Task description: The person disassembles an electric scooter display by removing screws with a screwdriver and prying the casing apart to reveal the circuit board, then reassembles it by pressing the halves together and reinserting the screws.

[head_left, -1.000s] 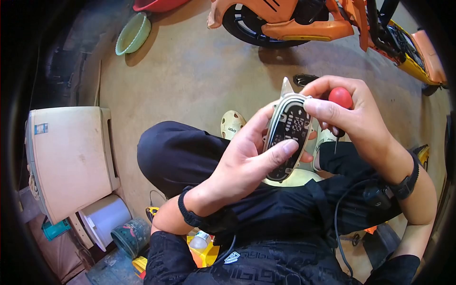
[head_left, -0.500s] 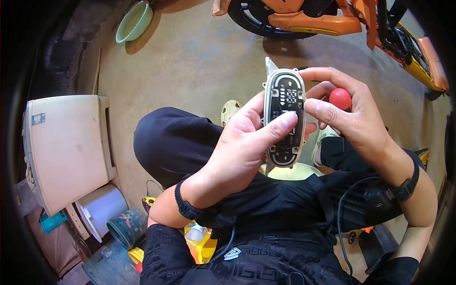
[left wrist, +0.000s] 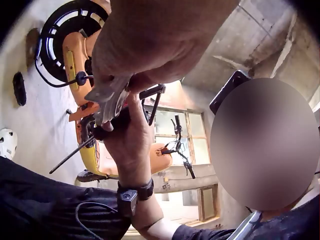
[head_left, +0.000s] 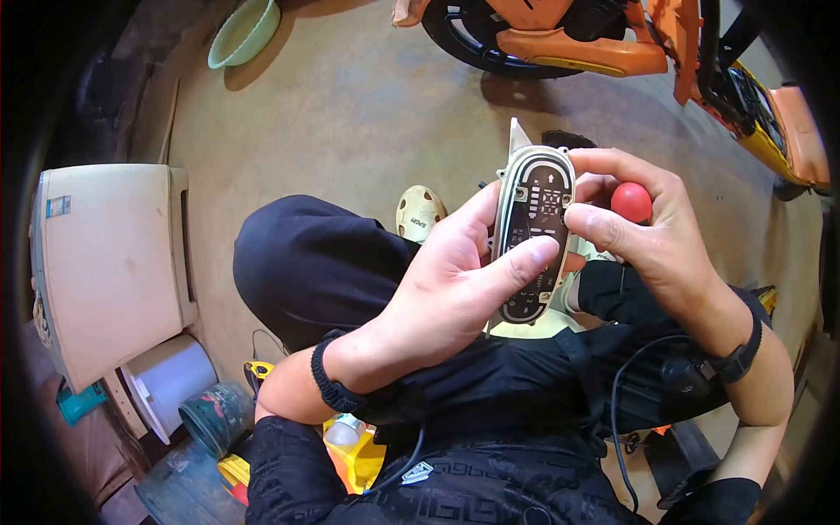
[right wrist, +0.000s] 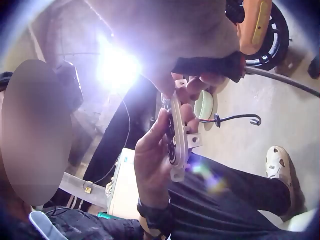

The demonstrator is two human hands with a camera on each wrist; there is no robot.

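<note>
An oval display panel [head_left: 549, 197], black-faced with a pale rim and mounting tabs, is held up above the lap. My left hand [head_left: 446, 289] grips it from the left side, thumb across its face and fingers behind. At its right edge, my right hand [head_left: 652, 245] touches with thumb and forefinger. The same right hand holds a screwdriver [head_left: 632, 202], its round red handle end upward in the palm. The screwdriver shaft [right wrist: 280, 80] points away from the panel in the right wrist view. A cable [right wrist: 232, 118] with a dark grommet hangs beyond the panel there.
An orange electric scooter [head_left: 595, 54] stands ahead on the concrete floor. A pale green basin [head_left: 245, 35] lies at the upper left. Beside my left knee are a cream box-shaped appliance [head_left: 109, 262], a white bucket [head_left: 171, 381] and a dark bucket [head_left: 214, 416].
Both hands raised the panel and turned it more upright, then lowered it slightly. The right thumb has shifted down along its edge. The screwdriver stays in the right hand.
</note>
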